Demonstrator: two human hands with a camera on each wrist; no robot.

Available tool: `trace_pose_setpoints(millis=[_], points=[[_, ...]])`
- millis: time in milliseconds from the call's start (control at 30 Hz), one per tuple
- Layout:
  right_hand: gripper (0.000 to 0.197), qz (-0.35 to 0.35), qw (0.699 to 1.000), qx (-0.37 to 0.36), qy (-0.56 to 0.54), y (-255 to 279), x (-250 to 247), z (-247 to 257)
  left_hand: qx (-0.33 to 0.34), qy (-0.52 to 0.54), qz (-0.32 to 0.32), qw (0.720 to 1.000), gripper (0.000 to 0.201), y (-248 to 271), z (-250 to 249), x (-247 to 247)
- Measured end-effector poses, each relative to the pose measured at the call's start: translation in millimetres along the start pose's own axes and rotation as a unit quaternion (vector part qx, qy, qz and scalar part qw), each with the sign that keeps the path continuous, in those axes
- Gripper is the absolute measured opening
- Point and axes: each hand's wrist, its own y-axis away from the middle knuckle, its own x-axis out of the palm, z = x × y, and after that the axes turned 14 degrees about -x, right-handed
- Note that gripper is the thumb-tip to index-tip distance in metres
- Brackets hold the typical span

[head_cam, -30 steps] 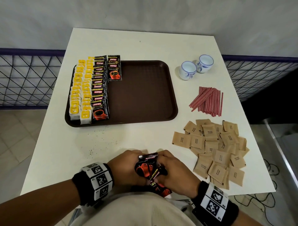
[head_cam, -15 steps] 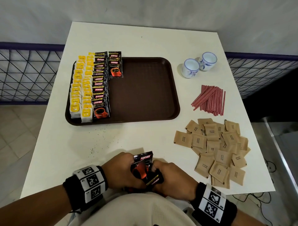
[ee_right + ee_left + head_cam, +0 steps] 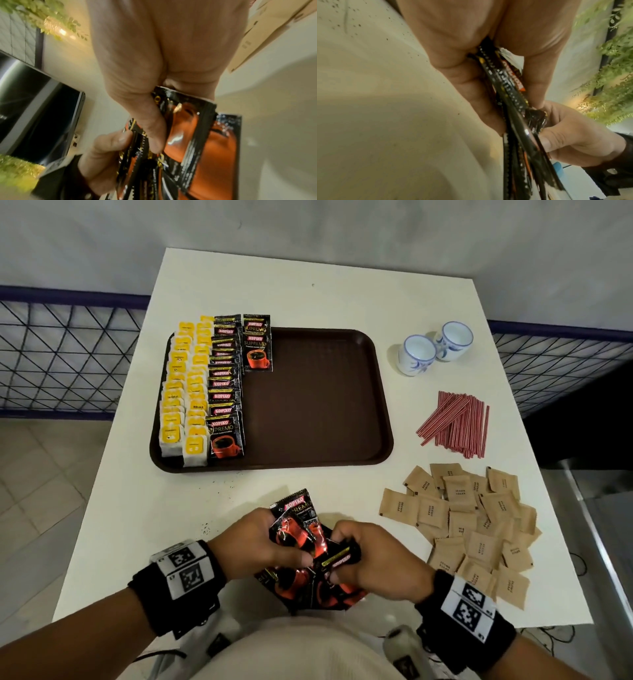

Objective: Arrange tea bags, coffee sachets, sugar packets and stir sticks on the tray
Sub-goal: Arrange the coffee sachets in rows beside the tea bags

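Note:
Both hands hold a bunch of black and orange coffee sachets [image 3: 301, 535] at the table's near edge. My left hand [image 3: 263, 542] grips the bunch [image 3: 510, 94] between thumb and fingers. My right hand [image 3: 373, 559] pinches sachets [image 3: 185, 135] from the right side. The brown tray [image 3: 318, 405] lies beyond, with yellow tea bags [image 3: 181, 392] in two rows at its left and a row of coffee sachets [image 3: 224, 392] beside them. Red stir sticks [image 3: 459, 426] and brown sugar packets [image 3: 472, 525] lie on the table to the right.
Two white and blue cups [image 3: 435, 345] stand at the back right of the white table [image 3: 144, 508]. A blue wire fence [image 3: 68, 354] runs behind the table on both sides. Dark specks dot the table near the tray's front edge.
The hands have lifted the bunch of sachets a little and fanned it; one sachet now sticks up further above the left hand. The head view has shifted slightly.

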Motion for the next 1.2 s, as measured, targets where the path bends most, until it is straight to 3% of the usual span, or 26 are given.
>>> trace_pose_setpoints(millis=[233,567,700,767,833,1033,1200], points=[[0.028,-0.047,0.998,0.008,-0.035,-23,-18,17,0.002,0.105,-0.048,0.993,0.02,-3,0,-17],[0.026,-0.143,0.986,0.014,-0.083,-48,-54,34,0.029,0.244,-0.141,0.959,0.014,4,-6,-55],[0.037,-0.202,0.948,-0.011,-0.247,-65,-64,37,0.05,0.27,-0.194,0.942,0.015,3,-12,-66],[0.039,-0.221,0.925,-0.021,-0.309,-81,-54,45,0.052,0.285,-0.182,0.94,0.015,0,-17,-64],[0.034,-0.23,0.922,-0.031,-0.31,-100,-37,54,0.062,0.321,-0.151,0.933,0.018,-4,-23,-60],[0.028,-0.249,0.915,-0.017,-0.317,-142,-16,71,0.078,0.375,-0.164,0.909,0.052,-8,-31,-81],[0.025,-0.237,0.926,-0.008,-0.295,-169,-8,88,0.131,0.381,-0.094,0.91,0.043,-12,-37,-98]])
